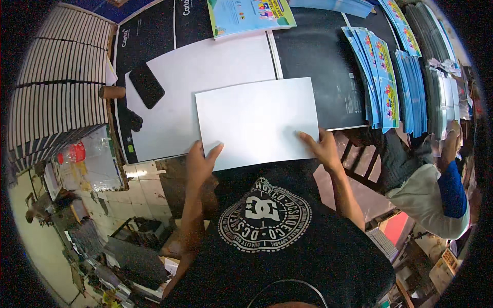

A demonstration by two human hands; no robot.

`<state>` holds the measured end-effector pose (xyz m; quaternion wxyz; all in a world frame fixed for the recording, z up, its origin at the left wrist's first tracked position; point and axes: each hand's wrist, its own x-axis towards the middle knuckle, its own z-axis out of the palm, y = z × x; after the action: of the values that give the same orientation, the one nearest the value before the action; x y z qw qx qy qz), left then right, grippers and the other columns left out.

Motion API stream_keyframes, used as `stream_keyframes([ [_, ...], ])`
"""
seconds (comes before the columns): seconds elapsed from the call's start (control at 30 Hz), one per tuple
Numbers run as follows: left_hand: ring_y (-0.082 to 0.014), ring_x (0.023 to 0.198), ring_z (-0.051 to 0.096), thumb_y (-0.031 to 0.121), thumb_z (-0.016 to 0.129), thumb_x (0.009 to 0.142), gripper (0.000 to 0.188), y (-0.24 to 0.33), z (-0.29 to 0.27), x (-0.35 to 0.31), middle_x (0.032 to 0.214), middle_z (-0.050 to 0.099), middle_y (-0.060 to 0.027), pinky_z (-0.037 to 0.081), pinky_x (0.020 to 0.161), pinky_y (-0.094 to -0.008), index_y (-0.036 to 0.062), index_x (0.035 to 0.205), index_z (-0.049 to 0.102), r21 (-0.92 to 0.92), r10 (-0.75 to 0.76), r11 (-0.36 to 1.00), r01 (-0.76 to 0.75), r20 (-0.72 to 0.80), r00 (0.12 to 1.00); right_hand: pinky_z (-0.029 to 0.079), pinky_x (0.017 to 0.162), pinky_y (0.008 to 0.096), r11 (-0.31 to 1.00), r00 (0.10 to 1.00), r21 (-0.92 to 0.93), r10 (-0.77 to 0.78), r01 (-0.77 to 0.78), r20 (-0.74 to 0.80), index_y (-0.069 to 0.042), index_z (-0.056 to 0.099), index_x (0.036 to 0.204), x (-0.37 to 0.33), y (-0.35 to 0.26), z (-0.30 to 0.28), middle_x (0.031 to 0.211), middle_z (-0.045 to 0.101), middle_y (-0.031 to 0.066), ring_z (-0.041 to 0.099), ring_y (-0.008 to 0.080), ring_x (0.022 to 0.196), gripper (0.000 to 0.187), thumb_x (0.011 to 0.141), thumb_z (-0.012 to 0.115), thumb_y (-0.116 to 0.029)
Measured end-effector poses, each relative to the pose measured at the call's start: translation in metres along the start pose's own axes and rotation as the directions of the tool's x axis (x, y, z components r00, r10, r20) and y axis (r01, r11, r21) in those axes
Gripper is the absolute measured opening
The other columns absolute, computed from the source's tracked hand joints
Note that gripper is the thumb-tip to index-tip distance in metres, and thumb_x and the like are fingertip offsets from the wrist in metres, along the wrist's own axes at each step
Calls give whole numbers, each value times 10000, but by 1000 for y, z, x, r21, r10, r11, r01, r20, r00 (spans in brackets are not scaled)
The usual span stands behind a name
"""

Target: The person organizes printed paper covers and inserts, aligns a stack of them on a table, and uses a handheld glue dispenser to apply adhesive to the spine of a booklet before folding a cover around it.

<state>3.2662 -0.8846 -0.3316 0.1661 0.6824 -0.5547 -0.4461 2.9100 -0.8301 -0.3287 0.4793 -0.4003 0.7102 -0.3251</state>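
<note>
So the left hand (200, 162) and right hand (326, 152) are both gripping a white sheet (257, 123), thumbs on top at its lower corners. It's sitting right over the near edge of the worktop (326, 64). Black phone (147, 88) lies toward the left edge, colourful booklets (251, 19) at the far edge.
</note>
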Motion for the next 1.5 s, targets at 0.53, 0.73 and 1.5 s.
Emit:
stream_keyframes([
  [0.53, -249, 1027, 713, 134, 822, 791, 543, -1, -15, -58, 1138, 713, -172, 595, 810, -358, 1, 1270, 605, 212, 80, 972, -99, 100, 992, 550, 677, 448, 749, 991, -650, -110, 130, 72, 8, 565, 1085, -49, 12, -12, 859, 681, 251, 684, 426, 796, 515, 711, 859, -188],
  [0.73, -242, 1000, 722, 113, 805, 805, 501, -4, -14, -58, 1095, 727, -159, 599, 780, -357, 3, 1254, 611, 302, 19, 952, -41, 77, 997, 548, 683, 475, 707, 989, -692, -100, 146, 107, -3, 570, 1084, -45, 12, -18, 858, 678, 258, 678, 430, 820, 496, 690, 842, -134],
  [1.5, -93, 850, 568, 51, 655, 956, 183, 40, -32, 29, 929, 678, -54, 469, 755, -247, -73, 1087, 685, -150, 375, 903, -403, -188, 908, 528, 817, 370, 840, 859, -186, -510, 510, 46, 13, 679, 1099, 35, -65, -60, 1031, 714, 190, 698, 247, 942, 208, 930, 670, -108],
])
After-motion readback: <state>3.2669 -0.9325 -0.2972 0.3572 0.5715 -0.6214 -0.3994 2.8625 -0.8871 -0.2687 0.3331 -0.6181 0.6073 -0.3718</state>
